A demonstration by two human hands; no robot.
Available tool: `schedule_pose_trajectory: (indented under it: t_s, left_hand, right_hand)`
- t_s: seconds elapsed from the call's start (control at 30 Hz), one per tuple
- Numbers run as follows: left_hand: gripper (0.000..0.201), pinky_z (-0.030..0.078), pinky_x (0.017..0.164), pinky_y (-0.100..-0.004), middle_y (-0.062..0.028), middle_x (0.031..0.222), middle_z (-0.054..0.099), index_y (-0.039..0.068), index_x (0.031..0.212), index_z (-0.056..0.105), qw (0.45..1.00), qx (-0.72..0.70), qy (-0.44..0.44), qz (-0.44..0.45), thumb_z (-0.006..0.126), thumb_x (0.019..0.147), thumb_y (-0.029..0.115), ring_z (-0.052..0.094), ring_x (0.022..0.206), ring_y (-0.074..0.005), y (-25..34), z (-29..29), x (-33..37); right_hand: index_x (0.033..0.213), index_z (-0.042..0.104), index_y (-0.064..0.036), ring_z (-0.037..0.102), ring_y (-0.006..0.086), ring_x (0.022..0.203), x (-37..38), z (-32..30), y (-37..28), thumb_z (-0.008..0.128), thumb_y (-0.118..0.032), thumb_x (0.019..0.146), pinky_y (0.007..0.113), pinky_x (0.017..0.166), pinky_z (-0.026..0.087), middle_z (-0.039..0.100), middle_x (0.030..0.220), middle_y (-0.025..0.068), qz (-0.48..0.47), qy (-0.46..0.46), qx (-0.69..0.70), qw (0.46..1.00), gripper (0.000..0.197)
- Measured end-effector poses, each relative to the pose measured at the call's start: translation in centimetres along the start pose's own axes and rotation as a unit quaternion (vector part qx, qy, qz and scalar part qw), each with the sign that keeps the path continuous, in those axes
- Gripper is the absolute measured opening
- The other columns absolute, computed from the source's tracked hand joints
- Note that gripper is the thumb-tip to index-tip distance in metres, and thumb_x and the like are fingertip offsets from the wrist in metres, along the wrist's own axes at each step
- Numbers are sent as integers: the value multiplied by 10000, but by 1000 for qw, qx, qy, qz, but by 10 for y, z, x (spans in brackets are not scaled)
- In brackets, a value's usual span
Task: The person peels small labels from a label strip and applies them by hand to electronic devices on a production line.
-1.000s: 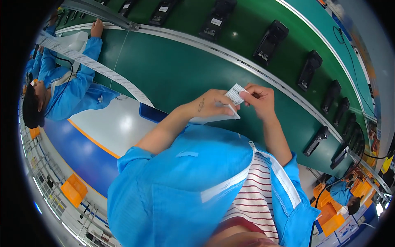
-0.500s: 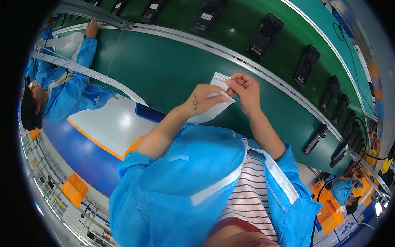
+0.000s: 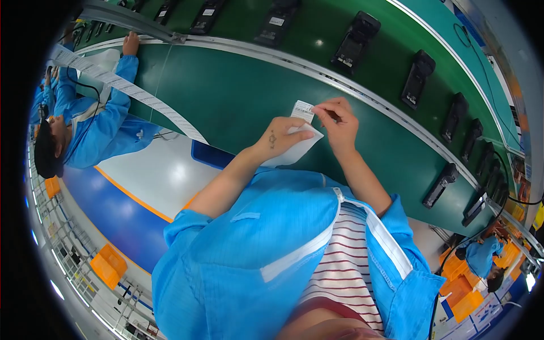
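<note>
My left hand point(image 3: 283, 137) is closed on a strip of white labels point(image 3: 303, 109), thumb on top, with small print showing at its upper end. The blank white lower part of the strip hangs folded under the thumb and palm. My right hand point(image 3: 339, 122) is closed in a pinch, its thumb and fingertips right at the upper right edge of the printed part. Anything between those fingertips is too small to make out. Both hands are above the green worktop point(image 3: 243, 96), close in front of my blue jacket.
Beyond a metal rail, black handheld devices point(image 3: 356, 42) stand spaced along a green conveyor. More devices point(image 3: 440, 185) lie at the right on my side. A long label strip point(image 3: 141, 96) hangs at the left, near a co-worker in blue point(image 3: 85, 133). A blue tray point(image 3: 209, 154) is beside my left forearm.
My right fingertips have drawn back slightly, from over the printed labels to their edge. My left hand keeps its grip. The devices on the conveyor have shifted slightly left in view.
</note>
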State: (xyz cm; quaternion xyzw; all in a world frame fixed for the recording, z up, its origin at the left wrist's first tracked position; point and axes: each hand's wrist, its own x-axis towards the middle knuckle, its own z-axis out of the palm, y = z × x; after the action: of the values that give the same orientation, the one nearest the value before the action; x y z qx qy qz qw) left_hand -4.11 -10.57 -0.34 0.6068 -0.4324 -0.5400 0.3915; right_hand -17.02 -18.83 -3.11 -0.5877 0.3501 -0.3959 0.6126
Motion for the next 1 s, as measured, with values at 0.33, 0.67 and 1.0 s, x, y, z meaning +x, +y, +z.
schedule_pose_trajectory:
  t_s: [0.33, 0.67, 1.0]
  left_hand:
    - [175, 408, 555, -225, -81, 690, 582, 4, 814, 601, 998, 51, 28, -19, 584, 735, 159, 525, 608, -104, -13, 0, 2]
    - [154, 424, 585, -218, -48, 712, 585, -1, 804, 601, 977, -76, 185, -69, 596, 735, 136, 529, 650, -90, -11, -54, -56]
    - [172, 423, 592, -235, -74, 728, 599, -1, 834, 601, 954, -51, 264, -132, 585, 718, 125, 542, 658, -116, -16, -29, -114]
  right_hand:
    - [875, 578, -29, 484, 86, 645, 20, -15, 9, 629, -54, 694, 174, 512, 395, 482, 807, 46, 56, -23, -11, 998, 190]
    - [1199, 327, -35, 310, 259, 1142, 242, -141, 95, 744, -380, 521, 344, 854, 374, 284, 1246, 160, -73, 95, -521, 845, 868]
    - [1053, 444, 9, 539, 227, 821, 331, -146, 80, 770, -117, 398, 315, 737, 428, 553, 903, 108, 30, -192, -408, 892, 742]
